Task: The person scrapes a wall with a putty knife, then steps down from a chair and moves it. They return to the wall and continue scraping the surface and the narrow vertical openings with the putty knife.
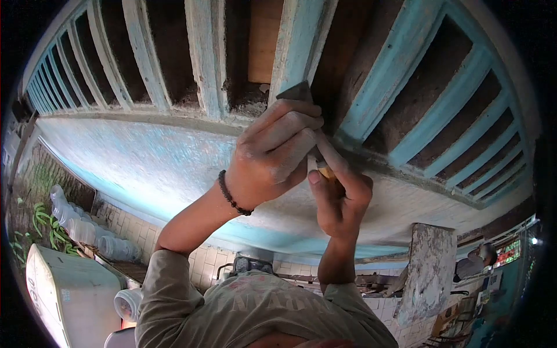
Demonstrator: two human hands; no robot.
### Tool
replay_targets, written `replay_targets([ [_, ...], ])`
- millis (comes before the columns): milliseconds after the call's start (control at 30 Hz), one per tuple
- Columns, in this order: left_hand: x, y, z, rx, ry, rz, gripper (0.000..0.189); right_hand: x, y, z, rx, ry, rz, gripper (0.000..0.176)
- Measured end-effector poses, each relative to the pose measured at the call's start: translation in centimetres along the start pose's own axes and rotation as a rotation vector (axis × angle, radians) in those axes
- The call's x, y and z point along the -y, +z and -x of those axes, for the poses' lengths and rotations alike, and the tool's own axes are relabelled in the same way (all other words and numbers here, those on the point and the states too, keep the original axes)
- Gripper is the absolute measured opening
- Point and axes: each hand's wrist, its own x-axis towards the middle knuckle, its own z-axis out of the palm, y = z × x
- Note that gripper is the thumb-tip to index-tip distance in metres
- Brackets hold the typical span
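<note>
My right hand (345,194) is closed around the yellow-and-dark handle of a scraper (297,91). Its grey metal blade rests against the lower part of a worn, blue-painted balustrade slat (296,52). My left hand (275,145), with a dark beaded bracelet (231,197) on the wrist, is closed over the scraper near the blade, its fingers bent and dusty. Much of the tool is hidden behind the fingers of both hands. Bare, chalky patches show among the blue paint on the slats around my hands.
Below the slats runs a scuffed white-and-blue wall (174,151). A peeling board (426,272) stands at lower right, with another person (477,261) farther back. At lower left are clear plastic containers (81,229), green plants (49,226) and a large whitish box-like object (72,296).
</note>
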Motion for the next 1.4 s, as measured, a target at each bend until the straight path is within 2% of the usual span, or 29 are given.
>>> replay_targets([
  [100,0.2,0.0,1.0,0.017,0.012,0.025,0.024,0.5,0.6,0.7,0.02,0.055,0.033,0.048],
  [133,0.3,-0.1,1.1,0.022,0.019,0.034,0.027,0.5,0.8,0.4,-0.006,0.019,0.038,0.048],
  [300,0.4,-0.5,-1.4,-0.037,0.035,-0.014,0.018,0.8,0.8,-2.0,-0.035,-0.068,0.024,0.049],
  [433,0.0,-0.3,1.1,0.017,0.001,0.048,0.028,0.9,0.8,0.3,-0.018,-0.004,0.036,0.05],
  [500,-0.2,-0.4,1.2,0.014,-0.038,0.041,0.021,1.1,1.1,1.3,-0.006,0.054,0.058,0.051],
  [567,-0.3,-0.5,1.4,0.019,-0.041,0.064,0.022,2.0,1.4,1.2,-0.033,0.114,0.041,0.052],
  [633,0.4,-0.1,1.0,0.008,0.01,0.106,0.028,1.3,1.2,0.8,-0.054,0.039,0.028,0.052],
  [800,0.9,0.3,2.5,-0.048,0.022,0.083,0.025,1.4,2.0,2.2,-0.001,0.043,0.179,0.053],
  [933,1.3,0.1,0.8,-0.045,0.059,0.093,0.023,1.8,1.9,1.0,-0.022,0.052,0.19,0.055],
  [967,0.9,0.1,0.3,-0.056,0.043,0.068,0.023,1.1,2.0,0.7,-0.069,-0.027,0.141,0.055],
  [1133,0.6,0.3,1.6,-0.089,0.05,0.028,0.022,1.1,2.5,1.8,-0.082,0.01,0.112,0.051],
  [1267,0.9,-0.1,-0.5,-0.102,0.084,0.007,0.021,1.3,2.4,-0.2,-0.107,-0.076,0.145,0.051],
  [1400,0.4,-0.3,-1.0,-0.081,0.064,-0.016,0.022,1.8,2.0,-0.5,-0.074,-0.011,0.106,0.053],
])
